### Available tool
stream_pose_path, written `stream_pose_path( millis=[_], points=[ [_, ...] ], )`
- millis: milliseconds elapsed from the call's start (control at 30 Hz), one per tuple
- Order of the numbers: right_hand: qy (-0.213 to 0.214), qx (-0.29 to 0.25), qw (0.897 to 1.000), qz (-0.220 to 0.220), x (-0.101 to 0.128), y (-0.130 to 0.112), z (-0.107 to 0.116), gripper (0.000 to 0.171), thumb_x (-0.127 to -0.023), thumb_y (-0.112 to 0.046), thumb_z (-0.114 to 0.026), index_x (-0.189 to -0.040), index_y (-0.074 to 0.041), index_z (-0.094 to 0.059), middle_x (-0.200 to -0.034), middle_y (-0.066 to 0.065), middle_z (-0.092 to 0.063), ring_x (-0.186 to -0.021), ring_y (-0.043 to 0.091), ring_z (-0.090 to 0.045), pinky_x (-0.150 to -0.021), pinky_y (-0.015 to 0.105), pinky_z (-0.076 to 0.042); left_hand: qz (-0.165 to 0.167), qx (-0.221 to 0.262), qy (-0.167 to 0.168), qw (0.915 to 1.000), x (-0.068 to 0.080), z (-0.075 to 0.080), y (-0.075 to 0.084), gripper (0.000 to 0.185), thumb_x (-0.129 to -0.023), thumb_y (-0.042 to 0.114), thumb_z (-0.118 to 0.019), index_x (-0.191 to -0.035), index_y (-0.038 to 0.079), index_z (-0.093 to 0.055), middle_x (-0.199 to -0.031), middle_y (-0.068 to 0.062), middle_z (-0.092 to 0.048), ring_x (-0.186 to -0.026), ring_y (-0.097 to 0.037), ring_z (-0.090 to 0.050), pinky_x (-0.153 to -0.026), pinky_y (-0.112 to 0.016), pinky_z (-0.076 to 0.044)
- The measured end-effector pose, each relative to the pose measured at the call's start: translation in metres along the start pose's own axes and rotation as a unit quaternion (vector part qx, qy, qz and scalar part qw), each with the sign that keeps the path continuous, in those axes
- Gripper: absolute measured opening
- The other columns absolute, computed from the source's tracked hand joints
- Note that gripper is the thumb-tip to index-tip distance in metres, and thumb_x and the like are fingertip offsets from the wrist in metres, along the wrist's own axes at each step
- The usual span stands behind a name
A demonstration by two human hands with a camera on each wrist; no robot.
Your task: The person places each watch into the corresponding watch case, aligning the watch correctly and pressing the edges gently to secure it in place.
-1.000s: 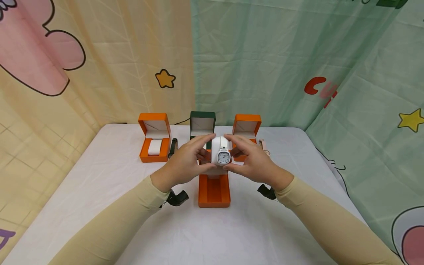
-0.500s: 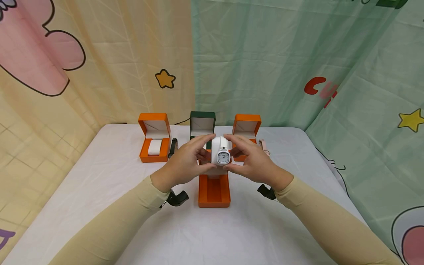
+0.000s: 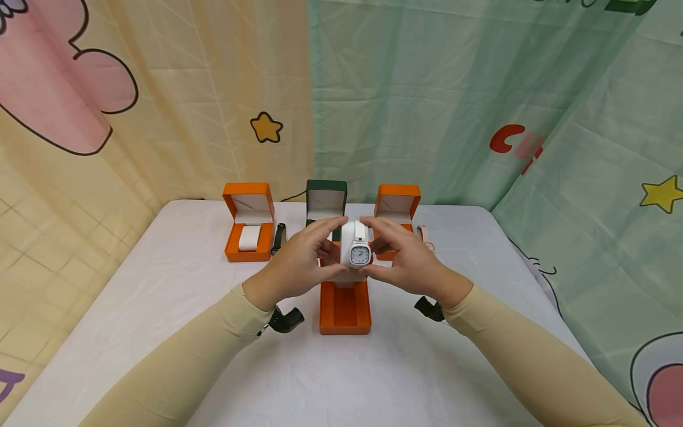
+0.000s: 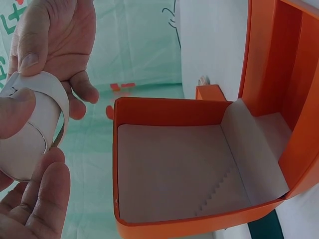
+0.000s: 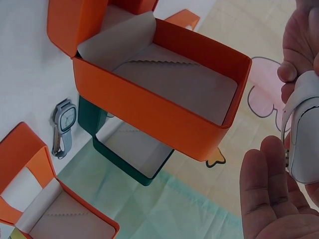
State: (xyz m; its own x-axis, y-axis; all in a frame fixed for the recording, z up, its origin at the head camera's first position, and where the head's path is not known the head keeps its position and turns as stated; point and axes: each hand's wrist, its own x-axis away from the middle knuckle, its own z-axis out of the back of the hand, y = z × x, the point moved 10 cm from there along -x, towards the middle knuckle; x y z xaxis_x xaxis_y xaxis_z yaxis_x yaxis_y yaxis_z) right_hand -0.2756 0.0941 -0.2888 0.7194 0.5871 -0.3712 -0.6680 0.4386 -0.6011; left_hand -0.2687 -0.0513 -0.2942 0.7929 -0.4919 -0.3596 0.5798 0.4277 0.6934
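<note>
HEAD: white watch (image 3: 360,255), numerals too small to read; green box (image 3: 326,203), base partly hidden by left fingers (image 3: 328,225); right orange box (image 3: 398,191), base partly hidden by right fingers (image 3: 385,227) | LEFT WRIST: white cushion (image 4: 20,154) cut off at left edge | RIGHT WRIST: likewise at right edge

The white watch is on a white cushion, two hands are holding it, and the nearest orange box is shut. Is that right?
Not quite: the nearest orange box is open. The left wrist view shows its lid raised. The left hand and right hand do hold the white watch on its white cushion.
</note>
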Motion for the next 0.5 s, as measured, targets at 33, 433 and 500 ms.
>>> stream_pose_path(
  millis=[33,433,500],
  points=[
    [-0.001,0.0,1.0,0.0,-0.0001,-0.0001,-0.0001,0.083,-0.087,-0.011,-0.087,-0.158,-0.01,-0.045,-0.145,0.009,-0.058,-0.106,0.019,-0.071,-0.095,0.041,-0.063,0.0,0.001,0.0,1.0,0.0,-0.0001,0.0001,0.085,-0.088,0.006,-0.085,-0.16,0.005,-0.04,-0.152,-0.011,-0.053,-0.105,-0.021,-0.073,-0.089,-0.043,-0.064],
    [-0.006,-0.012,1.0,0.0,-0.0005,0.0007,-0.0006,0.082,-0.087,-0.011,-0.087,-0.158,-0.011,-0.045,-0.14,0.008,-0.06,-0.106,0.019,-0.071,-0.094,0.042,-0.063,0.004,0.004,-0.003,1.0,0.0,-0.0008,0.0005,0.085,-0.089,0.006,-0.085,-0.161,0.006,-0.04,-0.153,-0.012,-0.052,-0.106,-0.021,-0.073,-0.09,-0.043,-0.064],
    [-0.006,-0.009,1.0,0.0,-0.0004,0.0004,-0.0009,0.082,-0.087,-0.011,-0.087,-0.158,-0.011,-0.045,-0.14,0.008,-0.06,-0.106,0.019,-0.071,-0.094,0.042,-0.063,0.003,0.001,-0.004,1.0,0.0001,-0.0009,0.0006,0.085,-0.089,0.006,-0.084,-0.161,0.006,-0.039,-0.154,-0.012,-0.052,-0.106,-0.021,-0.073,-0.09,-0.041,-0.065]
  ],
)
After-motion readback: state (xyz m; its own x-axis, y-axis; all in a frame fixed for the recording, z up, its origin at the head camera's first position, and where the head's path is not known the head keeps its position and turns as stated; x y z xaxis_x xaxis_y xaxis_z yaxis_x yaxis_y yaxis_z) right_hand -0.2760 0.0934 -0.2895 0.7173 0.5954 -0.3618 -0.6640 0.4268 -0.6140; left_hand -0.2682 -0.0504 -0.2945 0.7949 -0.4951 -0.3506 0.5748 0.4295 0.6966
